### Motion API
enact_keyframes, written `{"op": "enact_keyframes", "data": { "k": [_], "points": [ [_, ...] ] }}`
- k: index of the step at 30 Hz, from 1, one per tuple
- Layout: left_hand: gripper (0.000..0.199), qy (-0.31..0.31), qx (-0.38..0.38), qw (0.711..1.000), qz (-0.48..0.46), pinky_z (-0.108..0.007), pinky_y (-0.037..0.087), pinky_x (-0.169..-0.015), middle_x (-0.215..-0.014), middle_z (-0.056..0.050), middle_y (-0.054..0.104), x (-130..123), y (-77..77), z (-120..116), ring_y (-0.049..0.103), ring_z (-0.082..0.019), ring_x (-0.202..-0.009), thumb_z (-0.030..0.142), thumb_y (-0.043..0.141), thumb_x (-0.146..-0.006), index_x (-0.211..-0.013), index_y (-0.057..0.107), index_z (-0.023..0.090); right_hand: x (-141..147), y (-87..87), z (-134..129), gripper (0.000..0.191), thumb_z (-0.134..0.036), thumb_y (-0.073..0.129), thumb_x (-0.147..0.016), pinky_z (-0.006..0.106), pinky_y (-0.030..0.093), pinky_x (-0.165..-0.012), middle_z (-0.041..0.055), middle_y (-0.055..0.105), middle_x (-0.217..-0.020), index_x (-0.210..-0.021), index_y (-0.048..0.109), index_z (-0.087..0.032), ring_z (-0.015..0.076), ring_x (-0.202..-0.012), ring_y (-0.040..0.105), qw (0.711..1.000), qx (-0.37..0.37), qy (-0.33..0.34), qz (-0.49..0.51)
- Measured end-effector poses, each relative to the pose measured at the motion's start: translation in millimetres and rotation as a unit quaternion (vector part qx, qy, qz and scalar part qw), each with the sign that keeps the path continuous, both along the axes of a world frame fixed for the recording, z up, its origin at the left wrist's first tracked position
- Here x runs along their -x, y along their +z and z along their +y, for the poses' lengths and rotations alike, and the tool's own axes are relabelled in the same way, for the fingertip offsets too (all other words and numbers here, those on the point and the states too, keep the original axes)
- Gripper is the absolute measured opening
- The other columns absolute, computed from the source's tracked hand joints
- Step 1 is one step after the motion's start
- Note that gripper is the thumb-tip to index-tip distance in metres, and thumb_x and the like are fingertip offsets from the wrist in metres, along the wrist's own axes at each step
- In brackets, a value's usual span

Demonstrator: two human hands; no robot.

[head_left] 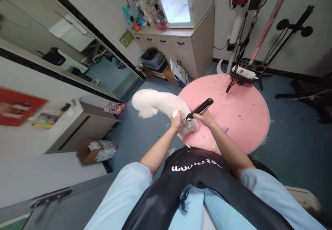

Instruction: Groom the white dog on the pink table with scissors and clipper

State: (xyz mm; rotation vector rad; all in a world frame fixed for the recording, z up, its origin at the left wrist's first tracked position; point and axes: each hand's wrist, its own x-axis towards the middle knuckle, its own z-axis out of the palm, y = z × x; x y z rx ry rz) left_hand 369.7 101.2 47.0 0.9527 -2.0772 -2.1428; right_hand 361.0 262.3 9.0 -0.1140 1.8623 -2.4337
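Observation:
A white dog (166, 102) with close-cut fur is at the left edge of a round pink table (233, 119), its far end reaching out past the rim. My left hand (176, 120) is closed on the dog near its close end; a small rounded white part shows by the thumb, and I cannot tell which body part it is. Black hair clippers (201, 109) lie in my right hand (205, 117), fingers wrapped around them. Their tip points left and down, at the greyish fur beside my left hand. Whether the blade touches the fur is unclear.
Loose fur tufts (224, 102) dot the table. A tool holder (245, 73) with a white tube is at its far rim, near a pinkish pole (271, 24). Behind stand a cabinet (202, 46) and a blue pet carrier (154, 60). A cardboard box (86, 152) sits left.

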Motion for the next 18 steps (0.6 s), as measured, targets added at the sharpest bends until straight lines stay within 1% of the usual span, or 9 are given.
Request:
{"op": "enact_keyframes", "data": {
  "k": [2, 3, 7, 8, 9, 11, 13, 14, 18],
  "points": [
    [0.03, 0.019, -0.009, 1.0, -0.01, -0.019, 0.04, -0.054, -0.057, 0.003, 0.056, 1.1, 2.8, 0.9, 0.05, -0.007, -0.049, 0.037, 0.067, -0.085, -0.066, 0.06, 0.014, -4.0, -0.1, -2.7, 0.021, -0.03, 0.078, -0.059, 0.036, 0.056, -0.073, 0.0023, 0.074, -0.077, -0.078, 0.071, -0.023, 0.0222, -0.076, 0.068, 0.999, -0.012, 0.032, -0.001],
    [0.03, 0.024, -0.013, 1.0, -0.013, -0.019, 0.04, -0.053, -0.057, 0.003, 0.056, 1.4, 3.8, 1.3, 0.049, -0.007, -0.049, 0.037, 0.068, -0.085, -0.066, 0.06, 0.014, -5.8, 0.1, -3.8, 0.021, -0.03, 0.078, -0.06, 0.036, 0.057, -0.073, 0.0025, 0.074, -0.078, -0.078, 0.071, -0.023, 0.0224, -0.076, 0.068, 0.999, -0.015, 0.035, -0.001],
    [0.028, 0.05, -0.014, 0.999, -0.015, -0.02, 0.042, -0.056, -0.06, 0.003, 0.058, 2.1, 6.3, 2.9, 0.052, -0.008, -0.052, 0.037, 0.071, -0.084, -0.069, 0.061, 0.014, -10.3, 2.0, -9.2, 0.019, -0.031, 0.077, -0.066, 0.039, 0.058, -0.083, 0.0034, 0.074, -0.084, -0.082, 0.07, -0.024, 0.024, -0.085, 0.07, 0.999, -0.021, -0.032, 0.026],
    [0.027, 0.057, -0.013, 0.998, -0.016, -0.02, 0.043, -0.057, -0.061, 0.003, 0.059, 2.2, 7.0, 3.6, 0.053, -0.008, -0.053, 0.035, 0.07, -0.084, -0.07, 0.062, 0.014, -12.2, 2.1, -11.5, 0.019, -0.03, 0.077, -0.065, 0.04, 0.058, -0.083, 0.0033, 0.074, -0.084, -0.082, 0.07, -0.024, 0.0243, -0.085, 0.07, 0.999, -0.027, -0.03, 0.026],
    [0.025, 0.064, -0.012, 0.998, -0.018, -0.02, 0.043, -0.057, -0.062, 0.003, 0.059, 2.2, 7.8, 4.2, 0.052, -0.008, -0.053, 0.034, 0.07, -0.085, -0.071, 0.062, 0.014, -15.2, 1.7, -13.8, 0.02, -0.03, 0.077, -0.064, 0.039, 0.058, -0.08, 0.0031, 0.073, -0.083, -0.082, 0.069, -0.024, 0.0242, -0.083, 0.07, 0.999, -0.034, -0.012, 0.022],
    [0.022, 0.075, -0.013, 0.997, -0.023, -0.02, 0.043, -0.057, -0.062, 0.003, 0.059, 2.4, 9.8, 5.4, 0.051, -0.008, -0.053, 0.03, 0.068, -0.086, -0.072, 0.062, 0.014, -24.1, -1.4, -17.0, 0.021, -0.029, 0.078, -0.062, 0.038, 0.057, -0.072, 0.0024, 0.071, -0.078, -0.08, 0.068, -0.024, 0.0231, -0.076, 0.068, 0.998, -0.05, 0.049, 0.004],
    [0.02, 0.081, -0.022, 0.996, -0.025, -0.02, 0.042, -0.056, -0.062, 0.003, 0.058, 2.7, 11.2, 5.8, 0.051, -0.008, -0.053, 0.027, 0.065, -0.087, -0.072, 0.062, 0.014, -34.2, -6.9, -16.1, 0.021, -0.029, 0.078, -0.062, 0.037, 0.057, -0.07, 0.0023, 0.07, -0.078, -0.08, 0.068, -0.023, 0.0221, -0.073, 0.067, 0.994, -0.064, 0.089, -0.007],
    [0.02, 0.083, -0.027, 0.996, -0.023, -0.019, 0.042, -0.056, -0.062, 0.003, 0.058, 3.0, 11.2, 5.8, 0.051, -0.008, -0.053, 0.025, 0.064, -0.088, -0.072, 0.062, 0.014, -38.4, -10.1, -13.8, 0.022, -0.03, 0.079, -0.063, 0.038, 0.057, -0.071, 0.0026, 0.07, -0.08, -0.082, 0.068, -0.023, 0.0221, -0.074, 0.067, 0.994, -0.069, 0.09, -0.009],
    [0.022, 0.077, -0.028, 0.997, -0.01, -0.018, 0.042, -0.054, -0.061, 0.003, 0.056, 4.0, 7.6, 3.8, 0.05, -0.007, -0.053, 0.029, 0.068, -0.085, -0.071, 0.061, 0.014, -45.3, -22.1, -0.2, 0.027, -0.032, 0.08, -0.067, 0.039, 0.058, -0.079, 0.0048, 0.072, -0.091, -0.091, 0.068, -0.024, 0.0241, -0.086, 0.069, 0.998, -0.068, 0.016, -0.007]
  ]
}}
